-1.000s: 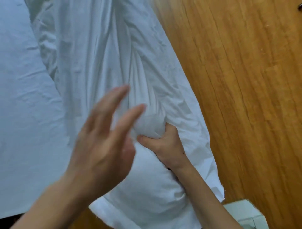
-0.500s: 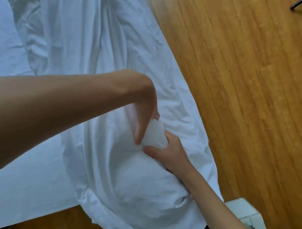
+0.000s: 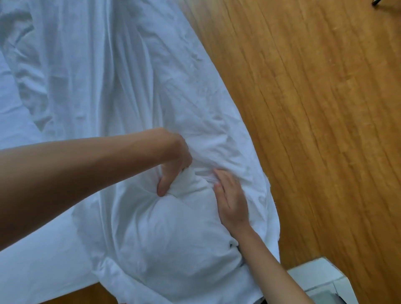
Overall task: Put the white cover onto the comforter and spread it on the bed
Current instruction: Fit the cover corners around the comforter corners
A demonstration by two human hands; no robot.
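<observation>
Right at the middle, the white cover [image 3: 134,91] lies crumpled across the bed [image 3: 13,121] and hangs over its edge toward the wooden floor [image 3: 314,130], with the comforter [image 3: 165,234] bulging inside its near end as a rounded, padded lump. The cover acts as the container: the comforter fills only the lower part, while the upper stretch looks slack and creased in long folds. The left hand [image 3: 173,167] comes in from the left with its arm across the bed, its fingers [image 3: 162,186] curled down and pinching a gathered knot of cover and filling at the top of the lump. The right hand [image 3: 232,201] lies just beside it to the right, fingers fairly straight and pressed flat on the cover, their tips tucked into a fold; it grips nothing that can be seen. Both hands touch the same bunched part, close to each other but not touching. Beyond the cover, a white box-like object [image 3: 321,280] sits on the floor at the lower right, and a small dark object [image 3: 378,2] shows at the top right corner. No writing or label can be read
</observation>
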